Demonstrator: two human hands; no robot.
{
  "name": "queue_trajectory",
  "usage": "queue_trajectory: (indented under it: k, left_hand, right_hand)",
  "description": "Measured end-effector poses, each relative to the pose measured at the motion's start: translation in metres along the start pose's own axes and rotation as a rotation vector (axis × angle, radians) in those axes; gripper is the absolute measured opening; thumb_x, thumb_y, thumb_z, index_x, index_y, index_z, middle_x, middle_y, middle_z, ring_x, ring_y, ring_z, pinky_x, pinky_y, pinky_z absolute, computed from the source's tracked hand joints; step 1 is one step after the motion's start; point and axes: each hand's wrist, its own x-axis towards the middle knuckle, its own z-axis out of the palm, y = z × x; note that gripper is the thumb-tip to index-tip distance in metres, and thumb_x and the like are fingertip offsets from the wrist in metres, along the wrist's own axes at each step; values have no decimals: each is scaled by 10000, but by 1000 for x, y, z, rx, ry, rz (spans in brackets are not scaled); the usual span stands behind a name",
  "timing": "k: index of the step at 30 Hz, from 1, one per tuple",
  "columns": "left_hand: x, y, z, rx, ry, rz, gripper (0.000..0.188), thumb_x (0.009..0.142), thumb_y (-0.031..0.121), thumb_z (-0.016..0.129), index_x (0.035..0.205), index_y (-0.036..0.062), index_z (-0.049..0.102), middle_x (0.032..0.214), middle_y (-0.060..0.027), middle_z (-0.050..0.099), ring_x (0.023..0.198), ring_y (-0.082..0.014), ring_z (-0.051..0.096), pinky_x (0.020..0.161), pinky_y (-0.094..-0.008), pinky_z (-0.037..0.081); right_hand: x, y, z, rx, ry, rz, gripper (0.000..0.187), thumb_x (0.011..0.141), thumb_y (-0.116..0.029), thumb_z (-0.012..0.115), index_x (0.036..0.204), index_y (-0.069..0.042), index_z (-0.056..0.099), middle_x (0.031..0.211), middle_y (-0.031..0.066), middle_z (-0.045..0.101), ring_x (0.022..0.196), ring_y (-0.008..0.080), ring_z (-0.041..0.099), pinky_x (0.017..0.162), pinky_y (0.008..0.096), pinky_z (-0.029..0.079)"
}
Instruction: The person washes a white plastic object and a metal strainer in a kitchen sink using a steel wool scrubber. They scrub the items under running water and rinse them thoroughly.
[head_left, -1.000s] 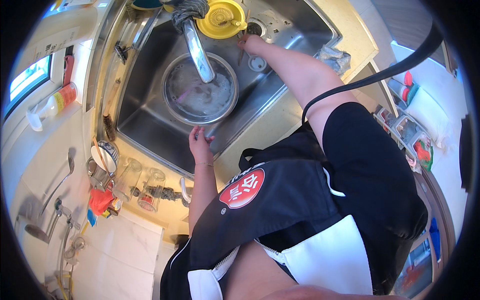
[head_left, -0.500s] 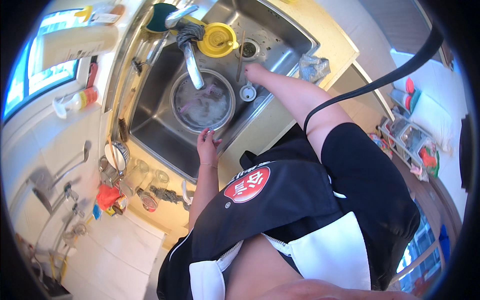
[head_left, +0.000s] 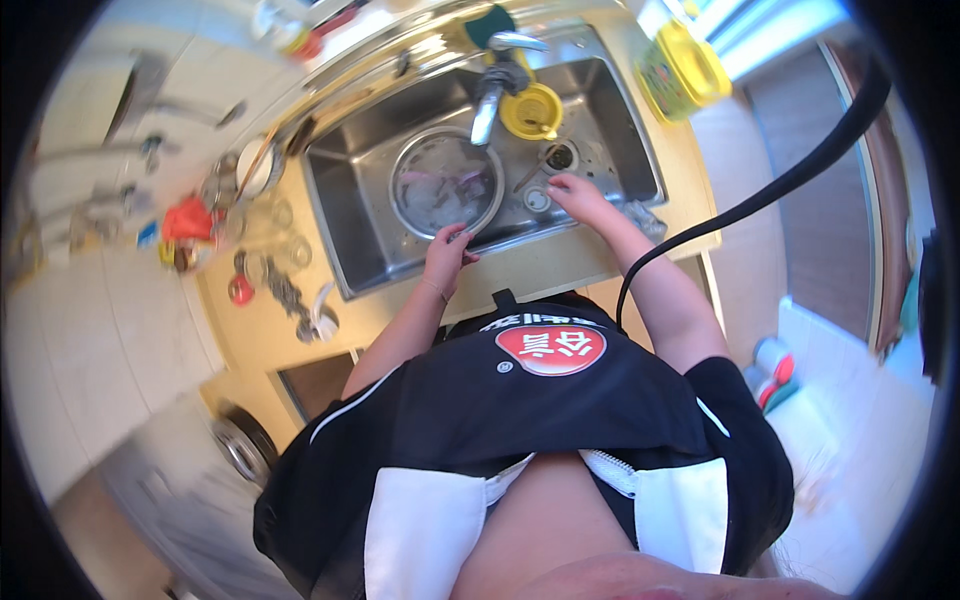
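Note:
A round metal basin (head_left: 398, 205) stands in the left of the steel sink, with cloudy water (head_left: 440, 205) and purplish pieces in it. My left hand (head_left: 445, 265) is at its near rim, fingers curled over the edge. My right hand (head_left: 585, 200) is over the sink's near right side, its fingers pressed together. Whatever they may hold is hidden. Just left of the fingertips sits a small round white piece (head_left: 537, 200), like a drain lid. A thin brown stick (head_left: 526, 179) lies beyond it, near the drain (head_left: 559, 157).
The faucet (head_left: 486, 118), a grey cloth (head_left: 505, 76) draped on it, reaches over the basin. Behind the drain is a yellow strainer (head_left: 532, 110). A crumpled plastic bag (head_left: 645, 217) and a yellow jug (head_left: 685, 78) stand on the right. Glass jars (head_left: 298, 252) line the left counter.
My view has turned and shifted, bringing the yellow jug into sight. Both hands keep roughly their places beside the basin and the drain.

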Motion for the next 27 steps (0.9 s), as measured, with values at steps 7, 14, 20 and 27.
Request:
queue_trajectory:
  k: [7, 14, 20, 27]
  left_hand:
    - [-42, -19, 5, -456, 75, -21, 272, 896, 280, 578, 1048, 56, 557, 938, -31, 572, 614, -122, 516, 664, -325, 520]
    - [-104, -11, -16, -655, 231, -13, 256, 938, 301, 507, 1001, 60, 566, 868, -25, 565, 616, -109, 489, 690, -328, 510]
    - [-122, -17, -79, -761, 258, 77, 218, 916, 264, 531, 1009, 70, 565, 885, -30, 561, 601, -119, 481, 661, -324, 496]
    - [-162, -46, -179, -909, 430, 88, 173, 869, 211, 577, 985, 83, 565, 875, -42, 552, 646, -130, 477, 633, -310, 471]
  right_hand:
    - [-30, -94, -4, 296, -457, 183, 387, 911, -293, 543, 1226, -69, 517, 1111, 51, 576, 1006, 163, 573, 786, 309, 499]
    - [-30, -156, 56, 289, -694, 100, 401, 903, -277, 552, 1222, -38, 515, 1122, 79, 567, 1014, 201, 577, 799, 341, 501]
    - [-35, -220, 120, 198, -797, 39, 447, 886, -291, 567, 1228, -12, 499, 1100, 81, 572, 991, 200, 591, 784, 319, 512]
    - [-51, -291, 225, 0, -992, 22, 456, 909, -296, 547, 1259, -13, 475, 1184, 107, 544, 1055, 220, 568, 812, 328, 505]
